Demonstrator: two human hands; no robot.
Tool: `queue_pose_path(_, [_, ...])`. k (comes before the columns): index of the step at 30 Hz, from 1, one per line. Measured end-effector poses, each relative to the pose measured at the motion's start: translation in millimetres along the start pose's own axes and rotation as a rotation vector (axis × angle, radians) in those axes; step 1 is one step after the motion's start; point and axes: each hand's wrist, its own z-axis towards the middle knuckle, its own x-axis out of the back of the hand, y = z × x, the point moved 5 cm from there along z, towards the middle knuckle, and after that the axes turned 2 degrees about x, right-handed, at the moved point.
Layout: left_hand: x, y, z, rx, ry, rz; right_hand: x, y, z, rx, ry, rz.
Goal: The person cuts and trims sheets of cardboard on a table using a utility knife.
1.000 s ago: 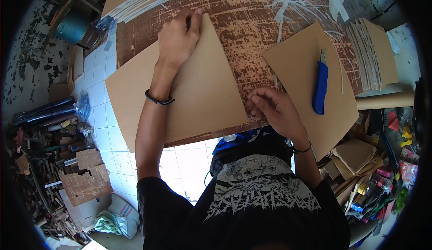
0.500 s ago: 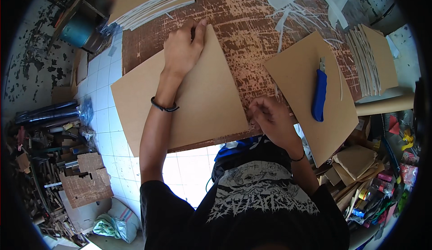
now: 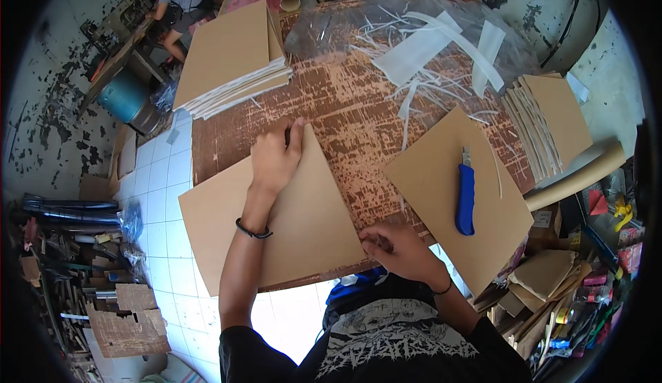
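Note:
A tan cardboard sheet [image 3: 314,224] lies slanted across the near left of the worktable. My left hand [image 3: 276,154] presses on its far end, fingers curled at the far edge and thumb near the corner. At the sheet's right edge, close to the near corner, my right hand [image 3: 400,248] is closed with bent fingers touching the board. To the right of that hand lies another cardboard piece [image 3: 441,183]. A blue-handled utility knife [image 3: 466,200] rests on it with its blade pointing away from me.
Stacked cardboard sheets [image 3: 227,45] stand at the far left, and another stack [image 3: 552,121] at the right. White strips [image 3: 420,52] and clear plastic [image 3: 321,34] cover the table's far part. A cardboard tube [image 3: 586,176] juts out at right. Two other people are at the back.
The view has tilted up, so the table appears lower and the people at the back come into sight. Both my hands stay at about the same places on the sheet.

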Motion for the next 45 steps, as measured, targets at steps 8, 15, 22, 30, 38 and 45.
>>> queue_pose_path(8, [-3, -3, 1, 0.005, 0.019, 0.007, -4, 3, -6, -0.019, -0.219, 0.101])
queue_pose_path(15, [-6, -6, 0, 0.021, 0.007, 0.015, -3, 4, -8, -0.073, -0.215, -0.03])
queue_pose_path(22, [-12, -8, 0, -0.011, -0.003, 0.01, 3, -2, -7, 0.095, -0.138, -0.225])
queue_pose_path(30, [-18, -14, 1, 0.017, -0.067, 0.048, 5, -2, -5, 0.118, -0.142, -0.193])
queue_pose_path(38, [-19, -13, 1, 0.012, -0.061, 0.033, 4, 7, -2, 0.153, -0.138, -0.151])
queue_pose_path(45, [-24, -16, 0, -0.009, -0.049, 0.015, 1, 16, 4, 0.163, -0.155, -0.119])
